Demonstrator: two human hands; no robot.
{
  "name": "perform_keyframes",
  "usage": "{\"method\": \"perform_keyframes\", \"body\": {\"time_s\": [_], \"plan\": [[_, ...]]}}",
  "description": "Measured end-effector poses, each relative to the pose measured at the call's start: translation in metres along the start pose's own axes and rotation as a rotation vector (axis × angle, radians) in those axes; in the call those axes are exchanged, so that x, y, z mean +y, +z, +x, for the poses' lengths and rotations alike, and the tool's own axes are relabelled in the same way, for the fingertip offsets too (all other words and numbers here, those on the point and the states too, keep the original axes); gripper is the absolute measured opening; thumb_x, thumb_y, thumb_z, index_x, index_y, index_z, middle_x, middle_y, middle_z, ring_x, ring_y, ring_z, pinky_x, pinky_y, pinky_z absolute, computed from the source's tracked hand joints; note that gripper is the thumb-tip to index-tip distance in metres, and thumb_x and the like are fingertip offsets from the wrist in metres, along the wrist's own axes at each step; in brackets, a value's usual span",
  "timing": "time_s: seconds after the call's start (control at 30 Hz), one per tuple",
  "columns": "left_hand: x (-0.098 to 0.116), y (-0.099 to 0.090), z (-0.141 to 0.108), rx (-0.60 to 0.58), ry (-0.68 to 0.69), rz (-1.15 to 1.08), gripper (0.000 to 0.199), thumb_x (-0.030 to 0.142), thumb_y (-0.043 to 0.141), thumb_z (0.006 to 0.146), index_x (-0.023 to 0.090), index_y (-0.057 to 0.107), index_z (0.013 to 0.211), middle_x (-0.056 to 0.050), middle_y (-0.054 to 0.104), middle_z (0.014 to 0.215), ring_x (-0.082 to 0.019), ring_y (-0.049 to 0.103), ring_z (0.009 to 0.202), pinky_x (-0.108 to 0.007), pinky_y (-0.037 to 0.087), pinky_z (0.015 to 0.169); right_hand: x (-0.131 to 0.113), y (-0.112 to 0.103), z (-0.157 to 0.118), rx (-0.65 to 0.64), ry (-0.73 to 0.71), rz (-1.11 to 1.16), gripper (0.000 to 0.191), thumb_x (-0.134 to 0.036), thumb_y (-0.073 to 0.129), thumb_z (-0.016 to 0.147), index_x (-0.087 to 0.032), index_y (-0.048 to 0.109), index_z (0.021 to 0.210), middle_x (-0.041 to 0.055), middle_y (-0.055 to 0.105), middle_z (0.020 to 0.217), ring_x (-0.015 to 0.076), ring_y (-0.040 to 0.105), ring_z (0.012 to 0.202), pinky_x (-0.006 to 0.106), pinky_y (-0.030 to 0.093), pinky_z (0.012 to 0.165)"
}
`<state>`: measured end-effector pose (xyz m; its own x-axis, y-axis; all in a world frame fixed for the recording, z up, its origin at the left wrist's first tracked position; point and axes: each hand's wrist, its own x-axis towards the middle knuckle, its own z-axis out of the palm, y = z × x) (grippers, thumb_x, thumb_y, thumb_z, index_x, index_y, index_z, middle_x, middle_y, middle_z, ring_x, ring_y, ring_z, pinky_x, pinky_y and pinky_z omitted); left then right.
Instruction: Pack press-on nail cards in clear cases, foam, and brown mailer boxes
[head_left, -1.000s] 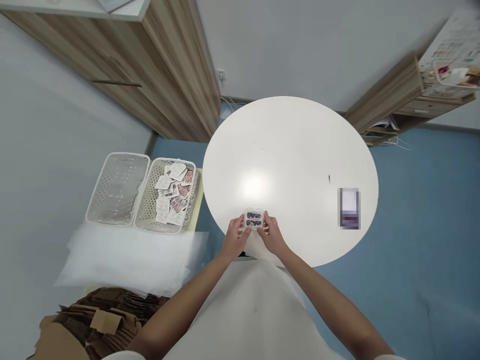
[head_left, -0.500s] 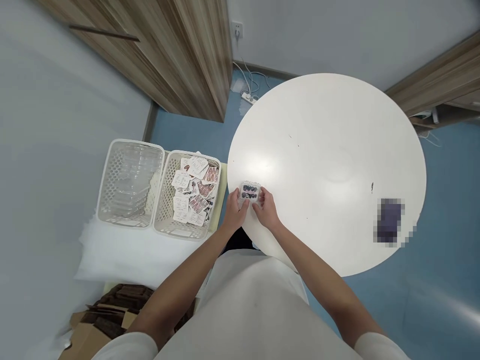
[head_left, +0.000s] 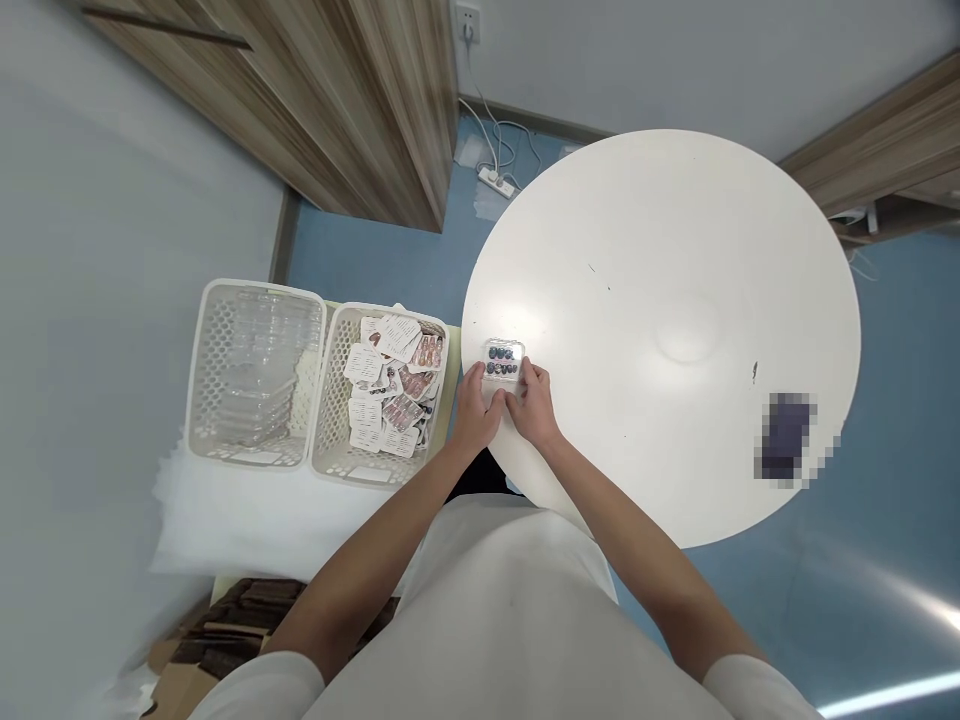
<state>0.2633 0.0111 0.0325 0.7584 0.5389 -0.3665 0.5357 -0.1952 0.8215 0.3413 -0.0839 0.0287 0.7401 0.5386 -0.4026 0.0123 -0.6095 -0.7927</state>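
A small clear plastic box (head_left: 503, 361) with rows of dark, shiny nail-like pieces lies at the left edge of the white round table (head_left: 675, 250). My left hand (head_left: 478, 412) grips its left side, fingers along the edge and thumb at the near side. On the opposite side, my right hand (head_left: 532, 406) holds it the same way, thumb close to the left thumb. The box's top faces up; I cannot tell whether its lid is fully closed.
Left of the table, one white basket (head_left: 324, 400) holds printed cards with nail pictures; another basket (head_left: 196, 370) holds stacked clear plastic boxes. A blurred dark object (head_left: 784, 436) lies at the table's right. Brown cardboard (head_left: 184, 688) sits lower left. A power strip (head_left: 496, 183) lies on the floor.
Both hands and the clear box have shifted slightly away from me on the table. The thumbs have slid from the box's face to its near edge. The camera view has tilted a little.
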Motion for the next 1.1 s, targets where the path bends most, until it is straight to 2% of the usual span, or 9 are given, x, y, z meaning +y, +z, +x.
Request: {"method": "perform_keyframes", "body": {"time_s": [0.37, 0.5, 0.7, 0.87, 1.1], "plan": [[-0.004, 0.003, -0.002, 0.0, 0.026, -0.001, 0.056, 0.037, 0.04, 0.084, 0.021, 0.021, 0.134, -0.009, 0.024, 0.139, -0.022, 0.019, 0.129, -0.04, 0.024, 0.104, 0.004, 0.004, 0.0, -0.005, -0.019, -0.014, 0.079, -0.023, 0.051, 0.073, -0.023, 0.006, 0.138, 0.0111, 0.03, 0.118, 0.0236, 0.031, 0.115, 0.042, 0.037, 0.093], [-0.004, 0.004, -0.004, -0.002, 0.014, -0.018, 0.058, 0.039, 0.04, 0.084, 0.023, 0.017, 0.135, -0.007, 0.018, 0.142, -0.021, 0.016, 0.131, -0.04, 0.022, 0.105, 0.006, 0.003, -0.003, -0.005, -0.029, 0.012, 0.083, -0.025, 0.053, 0.073, -0.024, 0.002, 0.138, 0.0111, 0.029, 0.12, 0.0234, 0.031, 0.117, 0.043, 0.036, 0.095], [-0.002, 0.009, -0.017, 0.036, 0.005, -0.028, 0.064, 0.039, 0.044, 0.082, 0.024, 0.014, 0.136, -0.005, 0.011, 0.144, -0.021, 0.009, 0.132, -0.038, 0.018, 0.107, 0.01, -0.009, -0.022, -0.04, -0.033, 0.054, 0.085, -0.028, 0.055, 0.072, -0.024, 0.0, 0.137, 0.0114, 0.023, 0.127, 0.0227, 0.031, 0.119, 0.043, 0.034, 0.097], [0.001, 0.016, -0.047, 0.085, -0.011, 0.021, 0.065, 0.037, 0.047, 0.079, 0.02, 0.018, 0.135, -0.009, 0.015, 0.143, -0.022, 0.013, 0.132, -0.039, 0.017, 0.107, 0.025, -0.03, -0.059, -0.104, -0.032, 0.075, 0.08, -0.03, 0.054, 0.073, -0.028, 0.005, 0.136, 0.0101, 0.025, 0.128, 0.0216, 0.04, 0.113, 0.043, 0.038, 0.095], [-0.003, 0.029, -0.118, 0.169, -0.061, 0.077, 0.052, 0.039, 0.046, 0.079, 0.018, 0.036, 0.126, -0.012, 0.028, 0.137, -0.024, 0.024, 0.127, -0.041, 0.026, 0.102, 0.047, -0.071, -0.116, -0.174, -0.068, 0.137, 0.062, -0.03, 0.05, 0.075, -0.027, 0.026, 0.131, 0.0087, 0.036, 0.123, 0.0163, 0.054, 0.094, 0.038, 0.044, 0.087]]}}
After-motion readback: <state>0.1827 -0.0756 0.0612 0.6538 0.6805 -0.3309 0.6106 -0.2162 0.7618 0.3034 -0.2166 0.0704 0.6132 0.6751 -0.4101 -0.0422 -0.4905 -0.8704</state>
